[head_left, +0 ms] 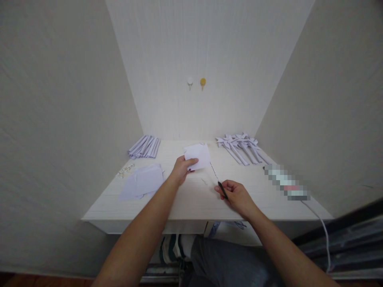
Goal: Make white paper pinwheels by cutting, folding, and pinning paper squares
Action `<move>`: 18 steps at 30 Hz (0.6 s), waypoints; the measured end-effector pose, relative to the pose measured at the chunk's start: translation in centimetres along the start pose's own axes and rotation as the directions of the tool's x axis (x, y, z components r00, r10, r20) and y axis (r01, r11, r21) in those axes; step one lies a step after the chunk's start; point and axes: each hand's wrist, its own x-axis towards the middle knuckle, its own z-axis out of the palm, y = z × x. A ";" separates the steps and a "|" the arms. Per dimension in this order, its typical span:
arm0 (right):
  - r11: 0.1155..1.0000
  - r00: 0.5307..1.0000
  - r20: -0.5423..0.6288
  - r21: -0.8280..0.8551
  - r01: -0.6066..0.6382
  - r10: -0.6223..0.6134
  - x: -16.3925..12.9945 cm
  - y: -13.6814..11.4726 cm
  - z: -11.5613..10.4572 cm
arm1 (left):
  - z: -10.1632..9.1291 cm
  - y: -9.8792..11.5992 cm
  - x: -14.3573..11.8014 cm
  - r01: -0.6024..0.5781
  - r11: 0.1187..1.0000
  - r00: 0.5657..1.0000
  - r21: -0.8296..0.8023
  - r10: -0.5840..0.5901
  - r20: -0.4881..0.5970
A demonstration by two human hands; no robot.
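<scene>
Between thumb and fingers, my left hand grips a small white sheet of paper above the middle of the table. My right hand is closed round the black handles of a pair of scissors. The blades point up and left, with their tips at the paper's lower right edge; whether they touch it I cannot tell. A thin paper scrap lies on the table below the sheet. Left of my left hand is a loose stack of white paper sheets.
Rolled paper tubes are piled at the back left, with small bits in front. Several paper pinwheels on sticks lie at the back right. A blurred power strip with a white cable sits along the table's right edge.
</scene>
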 end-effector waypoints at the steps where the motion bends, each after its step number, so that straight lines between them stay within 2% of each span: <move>1: 1.000 1.000 -0.002 0.001 -0.002 0.002 0.0 0.0 0.0 | -0.1 0.0 0.1 0.000 1.000 1.000 0.008 0.000 0.004; 18: 0.998 0.999 0.019 0.047 -0.033 0.032 0.2 0.2 0.1 | -0.4 -0.2 0.4 0.015 0.996 1.000 0.083 -0.017 0.024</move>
